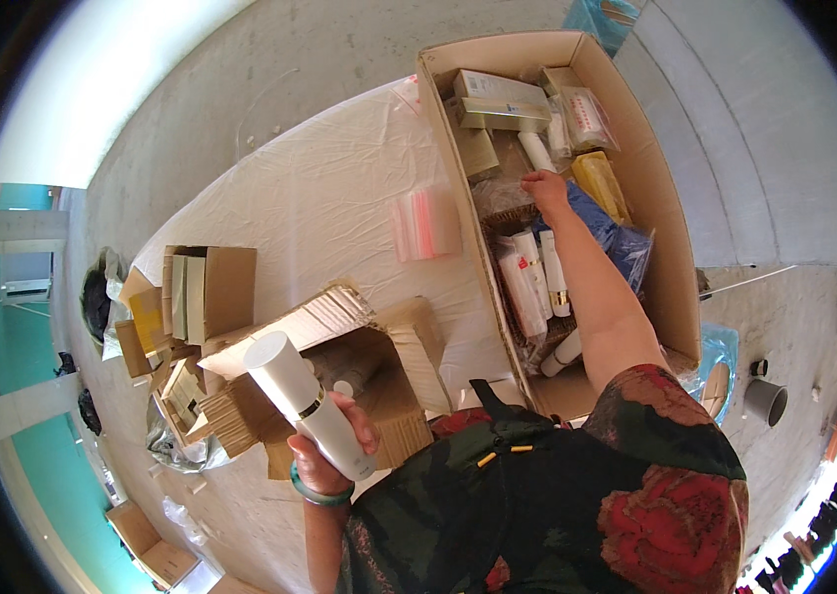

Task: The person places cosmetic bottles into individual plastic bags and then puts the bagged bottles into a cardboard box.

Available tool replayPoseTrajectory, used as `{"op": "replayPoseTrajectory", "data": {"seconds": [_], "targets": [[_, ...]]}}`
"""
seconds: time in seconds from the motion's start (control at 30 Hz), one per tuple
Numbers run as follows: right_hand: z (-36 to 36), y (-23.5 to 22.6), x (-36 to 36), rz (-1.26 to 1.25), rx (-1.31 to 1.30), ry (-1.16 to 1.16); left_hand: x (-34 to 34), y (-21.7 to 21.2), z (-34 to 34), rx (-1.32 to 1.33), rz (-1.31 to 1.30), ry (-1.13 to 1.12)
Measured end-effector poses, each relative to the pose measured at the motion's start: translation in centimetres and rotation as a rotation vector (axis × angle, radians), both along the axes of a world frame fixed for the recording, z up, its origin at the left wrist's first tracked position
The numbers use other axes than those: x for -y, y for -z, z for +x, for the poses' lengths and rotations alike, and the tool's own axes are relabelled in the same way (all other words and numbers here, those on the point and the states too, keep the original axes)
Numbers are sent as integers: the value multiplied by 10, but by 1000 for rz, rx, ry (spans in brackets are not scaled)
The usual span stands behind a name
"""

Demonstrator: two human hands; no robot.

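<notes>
My left hand (337, 445) is wrapped round a white cylindrical bottle (334, 428) with a gold band, held tilted above an opened cardboard box (409, 386). Inside that box another pale bottle (351, 381) shows in part. My right arm reaches into a long carton (681, 267), where the closed fingers of my right hand (545, 191) meet the lower end of a smaller white bottle (535, 150). The exact finger contact is partly hidden. Beside my right forearm, a brown basket (491, 233) in the carton holds several white bottles (529, 259), some with gold bands.
Flat boxes (503, 104), a yellow packet (601, 186) and blue plastic-wrapped goods (628, 252) fill the carton. Clear bags with red edges (425, 224) lie on the white-covered table (305, 188). An upright brown box (228, 292) stands at the table's left.
</notes>
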State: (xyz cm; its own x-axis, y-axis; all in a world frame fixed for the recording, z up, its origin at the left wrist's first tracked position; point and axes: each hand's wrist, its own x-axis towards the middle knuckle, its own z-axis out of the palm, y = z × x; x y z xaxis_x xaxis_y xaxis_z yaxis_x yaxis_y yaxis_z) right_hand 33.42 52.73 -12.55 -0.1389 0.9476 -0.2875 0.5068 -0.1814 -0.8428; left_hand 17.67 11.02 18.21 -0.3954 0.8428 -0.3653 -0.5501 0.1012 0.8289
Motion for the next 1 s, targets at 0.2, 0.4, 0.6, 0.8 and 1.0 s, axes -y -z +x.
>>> {"op": "replayPoseTrajectory", "data": {"seconds": [0.2,0.4,0.6,0.8,1.0], "targets": [[4,-57,15,-54,-261,146,6,1,4,-73,68,-40],[46,-151,44,-63,-937,201,3,-2,0,24,59,-78],[51,-257,118,-42,-1239,73,-17,-6,-13,49,146,136],[5,-311,221,-141,-1151,-120,-35,-19,-13,62,294,264],[-24,-331,284,149,-747,-422,-26,-26,-19,105,425,143]]}}
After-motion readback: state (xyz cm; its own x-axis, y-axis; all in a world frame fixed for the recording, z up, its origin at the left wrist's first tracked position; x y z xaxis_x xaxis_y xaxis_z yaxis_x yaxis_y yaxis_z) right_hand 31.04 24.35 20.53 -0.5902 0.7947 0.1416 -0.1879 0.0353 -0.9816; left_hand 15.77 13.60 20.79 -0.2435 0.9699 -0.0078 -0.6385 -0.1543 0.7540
